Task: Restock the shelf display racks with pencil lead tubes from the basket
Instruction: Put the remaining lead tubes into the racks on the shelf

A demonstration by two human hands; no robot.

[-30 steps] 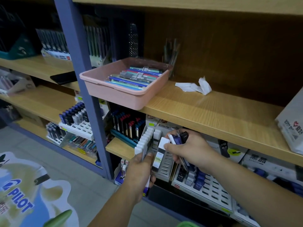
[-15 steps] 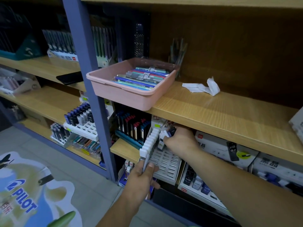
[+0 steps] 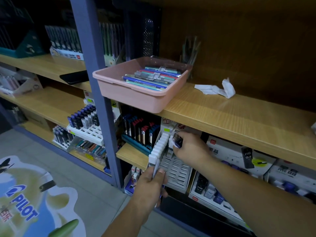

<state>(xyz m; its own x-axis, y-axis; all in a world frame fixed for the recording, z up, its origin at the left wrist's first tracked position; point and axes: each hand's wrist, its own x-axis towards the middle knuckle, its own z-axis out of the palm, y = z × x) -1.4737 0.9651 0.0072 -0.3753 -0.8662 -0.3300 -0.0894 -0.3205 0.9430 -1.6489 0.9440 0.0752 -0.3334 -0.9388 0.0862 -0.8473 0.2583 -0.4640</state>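
**Restock partway, most slots unfilled**

Wooden shelf [image 3: 222, 113] carrying pink basket [image 3: 130, 98], well stocked with packs [image 3: 150, 77]. Under it, white display rack [image 3: 177, 170]: left column full, second column barely started, other slots bare. Right hand [image 3: 193, 148] curled round pencil lead tubes [image 3: 177, 142] at rack top, apparently seating one. Left hand [image 3: 150, 183] gripping spares at front corner. Most of the refill left.

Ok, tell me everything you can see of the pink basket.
The basket is a shallow rectangular pink plastic tray with a rolled rim. It sits on the wooden shelf, its near corner overhanging the edge beside the blue post. Inside lie packs of blue, teal and red sticks.
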